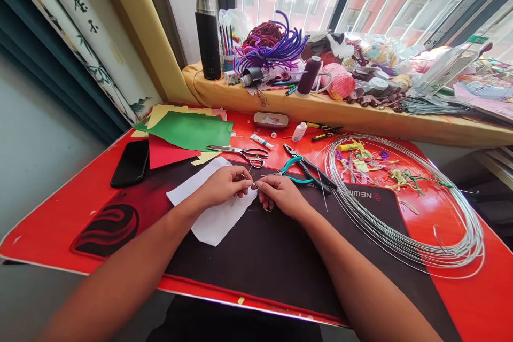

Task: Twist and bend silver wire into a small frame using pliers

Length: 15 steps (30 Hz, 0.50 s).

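Note:
Both hands meet over the black desk mat (256, 262), pinching a thin bent piece of wire (254, 186) between them. My left hand (226, 186) grips its left side with thumb and fingertips closed. From the other side, my right hand (282, 195) pinches it, fingers curled. The wire's exact shape is too small to make out. Beneath my left hand lies a white sheet of paper (218, 227). Scissors (240, 151) rest just beyond the hands. To the right of them are teal-handled pliers (294, 168) and dark-handled pliers (310, 171).
A large coil of silvery wire (460, 246) spreads over the right side, with colourful scraps (372, 163) inside it. Coloured paper (192, 129) and a black phone (129, 163) lie at left. A glue tube (262, 141) and white bottle (299, 131) stand near the crowded ledge (248, 100).

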Each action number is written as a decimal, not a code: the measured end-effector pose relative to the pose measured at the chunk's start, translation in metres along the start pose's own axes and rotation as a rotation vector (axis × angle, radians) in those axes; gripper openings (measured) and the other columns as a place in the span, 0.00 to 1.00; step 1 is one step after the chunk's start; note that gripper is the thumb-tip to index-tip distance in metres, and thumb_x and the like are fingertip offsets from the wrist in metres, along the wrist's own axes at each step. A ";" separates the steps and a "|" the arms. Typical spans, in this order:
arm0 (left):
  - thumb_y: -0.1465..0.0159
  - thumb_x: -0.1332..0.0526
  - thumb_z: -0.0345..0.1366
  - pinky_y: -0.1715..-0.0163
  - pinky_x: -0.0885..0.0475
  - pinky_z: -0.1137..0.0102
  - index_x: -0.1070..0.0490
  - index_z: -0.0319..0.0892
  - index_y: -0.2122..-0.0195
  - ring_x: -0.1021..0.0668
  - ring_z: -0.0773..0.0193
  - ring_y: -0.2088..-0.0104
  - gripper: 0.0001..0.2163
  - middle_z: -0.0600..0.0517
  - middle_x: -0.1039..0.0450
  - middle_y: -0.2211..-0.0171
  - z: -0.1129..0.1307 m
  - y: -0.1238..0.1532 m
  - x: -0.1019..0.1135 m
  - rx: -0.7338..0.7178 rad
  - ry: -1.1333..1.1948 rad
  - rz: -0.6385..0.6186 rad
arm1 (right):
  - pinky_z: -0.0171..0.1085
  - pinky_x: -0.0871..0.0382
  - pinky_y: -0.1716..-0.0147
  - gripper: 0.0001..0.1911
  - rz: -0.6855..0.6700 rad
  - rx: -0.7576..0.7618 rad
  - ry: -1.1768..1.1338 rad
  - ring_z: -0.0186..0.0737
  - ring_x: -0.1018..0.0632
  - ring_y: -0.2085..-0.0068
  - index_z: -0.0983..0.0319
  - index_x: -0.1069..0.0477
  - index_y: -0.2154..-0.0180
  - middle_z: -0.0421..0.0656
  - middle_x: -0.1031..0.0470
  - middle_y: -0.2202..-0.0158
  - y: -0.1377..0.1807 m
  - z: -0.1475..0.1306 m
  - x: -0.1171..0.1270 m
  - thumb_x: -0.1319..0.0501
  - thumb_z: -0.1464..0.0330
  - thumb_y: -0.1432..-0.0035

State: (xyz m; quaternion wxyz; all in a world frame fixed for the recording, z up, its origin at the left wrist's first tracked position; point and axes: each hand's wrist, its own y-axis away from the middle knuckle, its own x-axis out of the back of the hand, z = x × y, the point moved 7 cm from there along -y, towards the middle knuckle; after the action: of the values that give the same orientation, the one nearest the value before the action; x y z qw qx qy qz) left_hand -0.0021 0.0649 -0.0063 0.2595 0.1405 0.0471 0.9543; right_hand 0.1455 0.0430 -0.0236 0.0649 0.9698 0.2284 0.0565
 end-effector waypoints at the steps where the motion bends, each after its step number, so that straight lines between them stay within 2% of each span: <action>1: 0.38 0.35 0.44 0.74 0.31 0.70 0.26 0.40 0.64 0.23 0.64 0.74 0.11 0.52 0.25 0.74 0.000 0.000 0.000 0.001 -0.007 0.001 | 0.29 0.34 0.81 0.19 0.000 -0.002 0.005 0.31 0.25 0.78 0.62 0.26 0.67 0.38 0.27 0.76 0.000 0.000 0.000 0.38 0.53 0.37; 7: 0.39 0.35 0.44 0.73 0.30 0.70 0.25 0.40 0.63 0.23 0.63 0.73 0.12 0.52 0.24 0.73 0.001 0.000 -0.002 0.022 -0.026 -0.072 | 0.30 0.34 0.81 0.16 0.011 -0.023 0.041 0.32 0.25 0.78 0.63 0.23 0.64 0.38 0.27 0.76 0.000 0.002 0.000 0.36 0.56 0.39; 15: 0.37 0.37 0.43 0.71 0.31 0.69 0.25 0.42 0.63 0.23 0.62 0.71 0.09 0.52 0.24 0.72 0.000 0.001 0.002 0.011 -0.139 -0.008 | 0.29 0.34 0.80 0.16 0.007 -0.014 0.062 0.32 0.25 0.77 0.64 0.22 0.59 0.39 0.26 0.74 0.001 0.000 0.000 0.38 0.58 0.36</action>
State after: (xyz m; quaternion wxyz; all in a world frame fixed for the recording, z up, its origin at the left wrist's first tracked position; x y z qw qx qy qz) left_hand -0.0044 0.0652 -0.0061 0.2650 0.2075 0.0347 0.9410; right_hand 0.1463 0.0424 -0.0237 0.0643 0.9679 0.2264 0.0884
